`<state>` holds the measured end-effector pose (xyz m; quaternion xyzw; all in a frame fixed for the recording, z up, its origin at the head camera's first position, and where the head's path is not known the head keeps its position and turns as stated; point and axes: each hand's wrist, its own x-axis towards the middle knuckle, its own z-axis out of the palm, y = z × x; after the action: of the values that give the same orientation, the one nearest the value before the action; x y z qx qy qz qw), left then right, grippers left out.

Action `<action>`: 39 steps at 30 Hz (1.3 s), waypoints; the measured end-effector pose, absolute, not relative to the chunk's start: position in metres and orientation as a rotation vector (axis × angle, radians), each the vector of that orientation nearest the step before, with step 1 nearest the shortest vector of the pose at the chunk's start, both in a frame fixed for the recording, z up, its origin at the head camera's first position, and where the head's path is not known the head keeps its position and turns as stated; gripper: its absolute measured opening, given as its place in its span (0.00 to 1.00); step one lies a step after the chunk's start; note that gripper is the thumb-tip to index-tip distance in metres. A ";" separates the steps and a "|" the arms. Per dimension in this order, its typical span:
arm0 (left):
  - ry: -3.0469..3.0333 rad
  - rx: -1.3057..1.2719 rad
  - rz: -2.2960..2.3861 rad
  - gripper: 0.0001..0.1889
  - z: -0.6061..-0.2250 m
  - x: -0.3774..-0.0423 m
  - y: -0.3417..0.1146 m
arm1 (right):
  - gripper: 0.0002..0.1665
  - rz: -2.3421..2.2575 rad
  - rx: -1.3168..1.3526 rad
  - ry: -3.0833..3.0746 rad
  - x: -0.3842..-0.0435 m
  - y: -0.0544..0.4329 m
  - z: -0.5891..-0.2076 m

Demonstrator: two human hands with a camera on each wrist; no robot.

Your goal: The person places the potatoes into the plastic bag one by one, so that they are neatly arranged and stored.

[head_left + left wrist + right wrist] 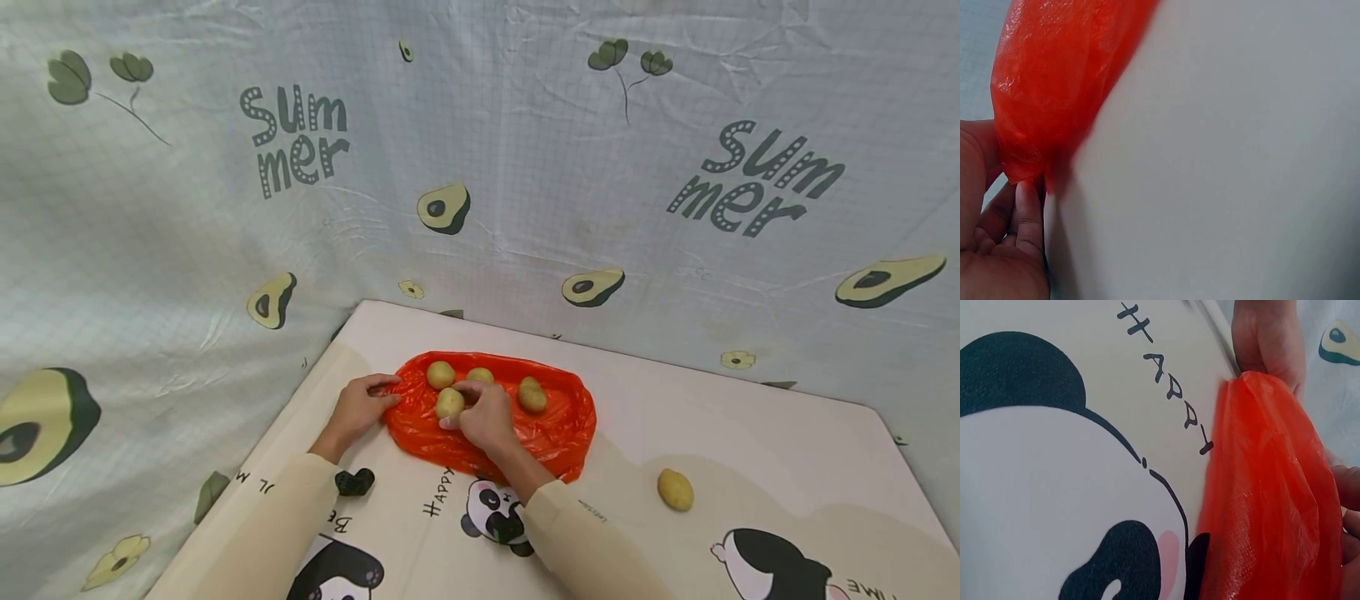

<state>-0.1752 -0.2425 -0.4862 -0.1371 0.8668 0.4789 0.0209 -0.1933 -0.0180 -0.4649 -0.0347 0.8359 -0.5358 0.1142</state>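
A red plastic bag [427, 446] lies spread open on the table, its rim rolled outward. My left hand [358, 413] pinches the bag's left end; in the left wrist view the thumb and fingers of that hand [997, 250] close on the bag's corner. Over the bag's opening, my right hand [487, 417] holds a potato [449, 403] between thumb and fingers. Three more potatoes lie inside: one at the back left [440, 375], another partly behind my right hand [480, 375], and a lumpy one [532, 396] to the right.
A single potato [676, 490] sits on the table to the right of the bag. The pale table cover [750, 442] has printed pandas and lettering. Behind and to the left hangs a cloth [510, 150] printed with avocados.
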 end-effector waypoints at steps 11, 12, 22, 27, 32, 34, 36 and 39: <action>2.684 -0.417 1.499 0.18 -0.487 -0.175 -0.243 | 0.29 -1.581 -0.126 2.444 -0.194 -0.023 -0.466; 2.685 -0.417 1.499 0.18 -0.487 -0.175 -0.243 | 0.29 -1.583 -0.129 2.442 -0.194 -0.024 -0.467; 2.690 -0.414 1.494 0.19 -0.487 -0.175 -0.243 | 0.30 -1.579 -0.136 2.427 -0.195 -0.027 -0.470; 2.693 -0.404 1.493 0.18 -0.487 -0.174 -0.242 | 0.30 -1.566 -0.119 2.442 -0.194 -0.029 -0.470; 2.698 -0.405 1.489 0.18 -0.489 -0.175 -0.243 | 0.30 -1.561 -0.091 2.451 -0.193 -0.031 -0.470; 2.699 -0.404 1.492 0.18 -0.489 -0.175 -0.243 | 0.30 -1.564 -0.088 2.456 -0.193 -0.032 -0.471; 2.701 -0.403 1.494 0.18 -0.490 -0.175 -0.243 | 0.31 -1.567 -0.084 2.460 -0.192 -0.033 -0.472; 2.702 -0.409 1.494 0.18 -0.490 -0.175 -0.244 | 0.31 -1.556 -0.100 2.473 -0.191 -0.033 -0.472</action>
<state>-0.1748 -0.2437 -0.4905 -0.1312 0.8675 0.4795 0.0136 -0.1915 -0.0335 -0.4722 -0.0341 0.8409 -0.5290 0.1090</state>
